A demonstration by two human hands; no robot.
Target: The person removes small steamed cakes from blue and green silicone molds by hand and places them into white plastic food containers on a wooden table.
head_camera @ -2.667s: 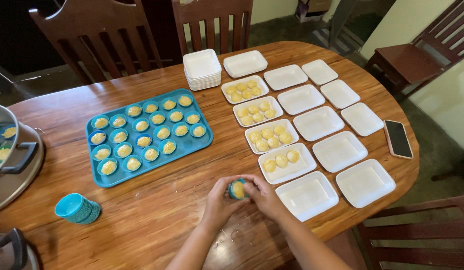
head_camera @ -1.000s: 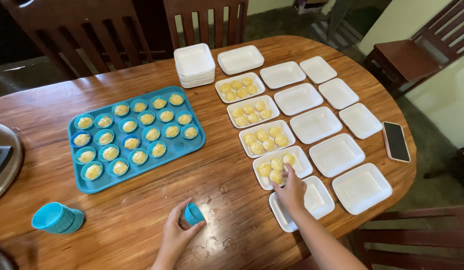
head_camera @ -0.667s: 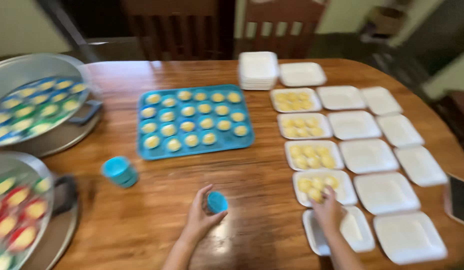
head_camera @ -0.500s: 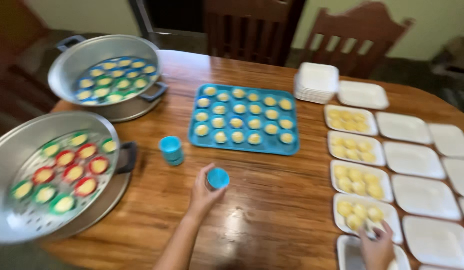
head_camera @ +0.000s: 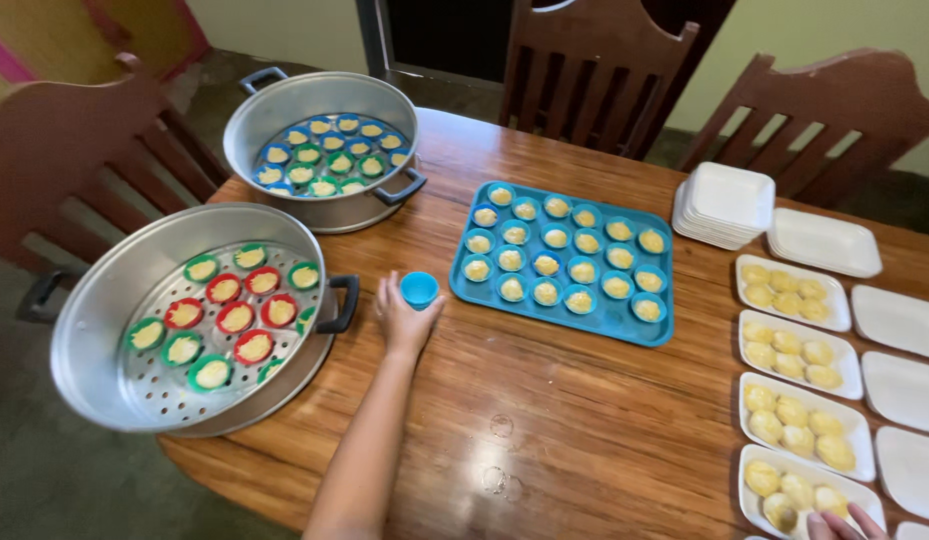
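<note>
Left hand [head_camera: 402,318] reaches forward over the brown wooden desk [head_camera: 544,420], grip closed on a small blue round cup [head_camera: 419,290], mouth up, axis vertical. Right hand [head_camera: 844,523] fingertips touch a yellow cake [head_camera: 781,511]; grip unclear.

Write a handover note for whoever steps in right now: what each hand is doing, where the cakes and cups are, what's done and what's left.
Left hand: holds an empty blue cup on the wooden table.
Right hand: fingertips at the nearest white tray, beside the little yellow cakes.
Done: four white trays hold unmoulded cakes.
Left: blue tray of filled cups, two steamer pots, near and far, full of filled cups; other white trays on the right hold nothing yet.
</note>
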